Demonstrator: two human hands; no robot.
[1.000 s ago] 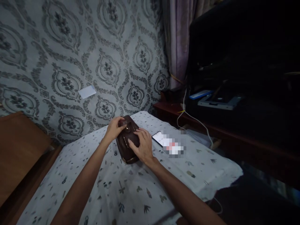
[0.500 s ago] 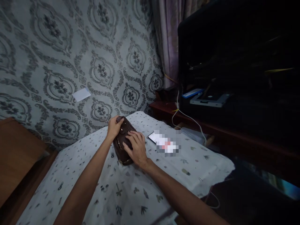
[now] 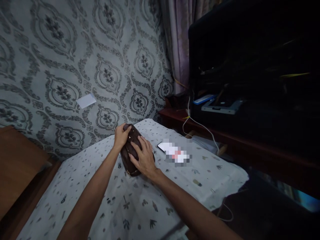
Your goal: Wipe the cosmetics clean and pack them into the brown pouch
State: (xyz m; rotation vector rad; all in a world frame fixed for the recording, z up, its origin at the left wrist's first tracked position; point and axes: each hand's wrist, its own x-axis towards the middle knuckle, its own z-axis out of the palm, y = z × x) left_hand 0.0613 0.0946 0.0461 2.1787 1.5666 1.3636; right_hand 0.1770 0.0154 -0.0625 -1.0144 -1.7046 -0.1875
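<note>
A dark brown handbag [image 3: 129, 161] with gold-coloured metal trim rests on the patterned white cloth [image 3: 105, 203]. My left hand [image 3: 121, 136] is closed around its far end, the thumb lying over the top. Across the bag's upper face, my right hand [image 3: 144, 157] lies flat with its fingers spread, covering part of the surface. To the right of the bag lies a phone [image 3: 162, 146] with a lit screen, most of it blurred out by pixelation.
A dark cabinet or screen [image 3: 250, 60] stands at the right, with a blue-edged box [image 3: 205, 99] at its front. A white cable [image 3: 200, 123] hangs near the cloth. Patterned wallpaper [image 3: 107, 73] rises behind, and a brown wooden panel [image 3: 20, 163] is at the left.
My right hand has shifted slightly up and left over the bag, and its fingers are more stretched out. The left hand keeps its grip on the far end.
</note>
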